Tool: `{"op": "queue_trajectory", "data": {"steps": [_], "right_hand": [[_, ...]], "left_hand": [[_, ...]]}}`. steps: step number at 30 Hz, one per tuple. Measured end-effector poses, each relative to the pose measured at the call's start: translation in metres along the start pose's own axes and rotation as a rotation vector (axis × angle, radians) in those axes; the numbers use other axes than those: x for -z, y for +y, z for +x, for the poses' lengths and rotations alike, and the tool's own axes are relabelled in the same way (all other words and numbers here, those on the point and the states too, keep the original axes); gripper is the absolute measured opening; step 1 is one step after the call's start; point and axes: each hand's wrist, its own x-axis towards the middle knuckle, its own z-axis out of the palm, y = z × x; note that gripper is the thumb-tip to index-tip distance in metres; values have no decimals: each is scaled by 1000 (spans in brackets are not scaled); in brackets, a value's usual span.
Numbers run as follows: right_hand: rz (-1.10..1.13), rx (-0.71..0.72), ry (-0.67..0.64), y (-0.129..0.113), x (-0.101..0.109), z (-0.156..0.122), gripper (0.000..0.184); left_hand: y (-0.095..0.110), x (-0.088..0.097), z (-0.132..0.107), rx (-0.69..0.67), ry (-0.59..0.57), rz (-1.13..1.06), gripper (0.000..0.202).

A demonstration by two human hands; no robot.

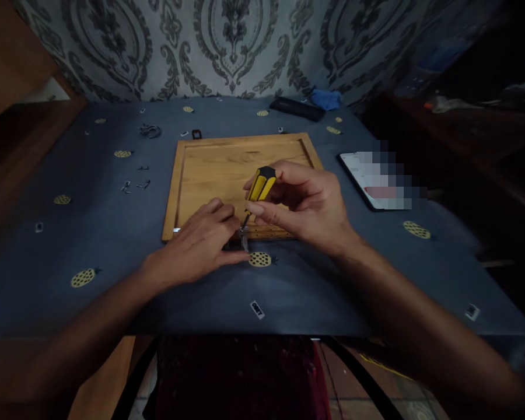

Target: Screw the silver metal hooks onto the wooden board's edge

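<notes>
R hand (317, 204) had the screwdriver (262, 185) by its yellow/black handle, thumb & fingertips pinching it low, prob. for fine control of the tip. The screwdriver was over the near edge of the wooden board (219, 166), steeply tilted: long axis ran from the butt, up & a bit to the R, down to the tip, which aimed at a small metal pc. (244, 240) on that edge. Couldn't tell if the tip sat in a screw. L hand (196, 242) lay at the board's near L part, fingers bunched & curled, thumb spread apart below by the metal pc., prob. steadying it; couldn't tell if they pinched it. Board lay flat, worked edge toward the person, prob. for easy reach. Small metal bits (126, 186) lay L on the tablecloth (100, 233), prob. to be out of the way.
</notes>
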Motion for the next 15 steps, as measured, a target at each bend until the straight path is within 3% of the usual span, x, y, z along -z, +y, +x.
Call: {"op": "queue_trajectory", "data": {"steps": [3,8,15], "right_hand": [[2,27,-16,0,0,0,33],[-17,125,121,4,-4,-3,26],[-74,154,173,6,-9,-6,30]], "left_hand": [[0,0,0,1,-1,-3,36],[0,-1,0,23,-7,1,38],[1,0,-1,9,4,-11,35]]}}
